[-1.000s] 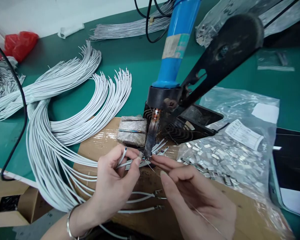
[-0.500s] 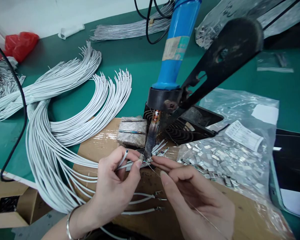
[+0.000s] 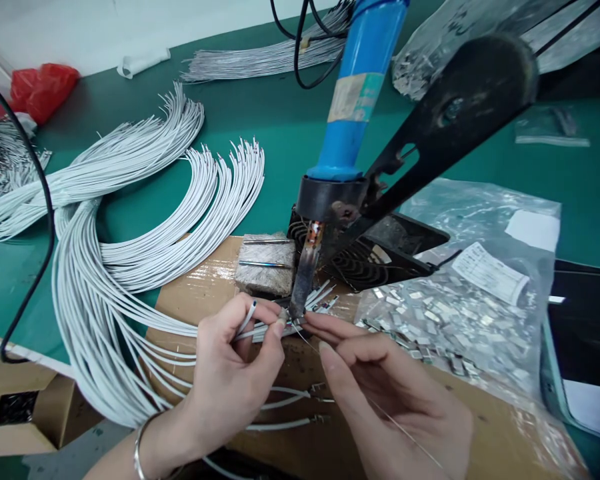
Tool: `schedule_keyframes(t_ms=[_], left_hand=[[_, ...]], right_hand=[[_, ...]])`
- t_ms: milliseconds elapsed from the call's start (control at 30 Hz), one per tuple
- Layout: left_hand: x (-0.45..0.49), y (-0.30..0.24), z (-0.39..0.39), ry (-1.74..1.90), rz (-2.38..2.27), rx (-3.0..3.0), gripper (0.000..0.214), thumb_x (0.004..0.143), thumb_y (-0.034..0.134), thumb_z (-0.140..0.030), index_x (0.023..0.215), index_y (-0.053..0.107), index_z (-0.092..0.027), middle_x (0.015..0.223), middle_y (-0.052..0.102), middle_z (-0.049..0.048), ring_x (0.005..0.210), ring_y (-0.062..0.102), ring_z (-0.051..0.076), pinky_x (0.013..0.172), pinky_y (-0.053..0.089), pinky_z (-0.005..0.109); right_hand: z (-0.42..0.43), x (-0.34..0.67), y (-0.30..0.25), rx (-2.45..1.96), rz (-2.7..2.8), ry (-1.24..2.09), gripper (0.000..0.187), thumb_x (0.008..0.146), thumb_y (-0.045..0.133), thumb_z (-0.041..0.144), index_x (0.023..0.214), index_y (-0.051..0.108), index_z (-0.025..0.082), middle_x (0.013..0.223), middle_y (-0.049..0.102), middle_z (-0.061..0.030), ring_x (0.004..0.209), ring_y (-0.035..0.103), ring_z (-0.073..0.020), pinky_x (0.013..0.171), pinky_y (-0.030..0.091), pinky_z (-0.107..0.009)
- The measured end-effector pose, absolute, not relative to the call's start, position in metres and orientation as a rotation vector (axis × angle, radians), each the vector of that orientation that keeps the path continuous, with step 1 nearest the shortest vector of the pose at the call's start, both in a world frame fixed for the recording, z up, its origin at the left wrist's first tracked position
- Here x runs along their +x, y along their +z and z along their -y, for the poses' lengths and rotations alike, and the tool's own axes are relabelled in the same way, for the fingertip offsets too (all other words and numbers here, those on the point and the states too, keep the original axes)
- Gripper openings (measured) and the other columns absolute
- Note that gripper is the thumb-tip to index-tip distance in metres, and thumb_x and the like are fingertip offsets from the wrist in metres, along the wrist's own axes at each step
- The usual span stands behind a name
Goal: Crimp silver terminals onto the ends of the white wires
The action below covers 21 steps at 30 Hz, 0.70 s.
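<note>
My left hand (image 3: 230,377) pinches the end of a white wire (image 3: 253,330) between thumb and forefinger, right under the tip of a blue-handled soldering iron (image 3: 347,120). The iron is clamped tip-down in a black stand (image 3: 430,147). My right hand (image 3: 380,387) pinches a thin strand of solder wire (image 3: 405,433) and holds its end at the same spot by the iron's tip (image 3: 297,303). Both hands hover over a taped cardboard sheet (image 3: 205,287). Two finished wires with metal terminals (image 3: 320,419) lie beneath my hands.
Large bundles of white wires (image 3: 130,220) curve across the green table (image 3: 260,133) on the left. A grey sponge block (image 3: 265,263) sits beside the iron, a small fan (image 3: 375,260) behind it. A plastic bag of metal terminals (image 3: 445,313) lies on the right. A black cable (image 3: 40,220) crosses at left.
</note>
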State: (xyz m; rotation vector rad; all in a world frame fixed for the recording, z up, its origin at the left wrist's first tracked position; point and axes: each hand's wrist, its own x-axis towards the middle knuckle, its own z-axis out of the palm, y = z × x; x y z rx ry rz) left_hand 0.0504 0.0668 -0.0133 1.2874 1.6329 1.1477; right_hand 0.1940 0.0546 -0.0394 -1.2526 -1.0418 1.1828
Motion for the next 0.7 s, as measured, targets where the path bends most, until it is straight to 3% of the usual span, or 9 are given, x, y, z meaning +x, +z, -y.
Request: schedule_keyframes(t_ms=[400, 700], left_hand=[[0.0503, -0.0150, -0.0640, 1.109, -1.658, 1.312, 0.013, 0.088, 0.066, -0.012, 0.077, 0.064, -0.019, 0.083, 0.074, 0.0016, 0.055, 0.053, 0.009, 0.048, 0.039, 0.019], [0.0506, -0.0166, -0.0628, 1.109, -1.672, 1.319, 0.012, 0.089, 0.066, -0.013, 0.078, 0.064, -0.019, 0.084, 0.075, 0.0025, 0.057, 0.055, 0.010, 0.048, 0.040, 0.019]], right_hand=[[-0.0561, 0.1924, -0.0399, -1.244, 1.029, 1.171, 0.019, 0.091, 0.077, 0.020, 0.075, 0.070, 0.025, 0.109, 0.084, -0.0006, 0.097, 0.082, -0.0152, 0.087, 0.063, -0.015], [-0.0563, 0.1919, -0.0383, -1.269, 1.024, 1.160, 0.019, 0.090, 0.078, 0.022, 0.073, 0.070, 0.024, 0.109, 0.084, -0.0036, 0.096, 0.083, -0.0180, 0.084, 0.065, -0.018]])
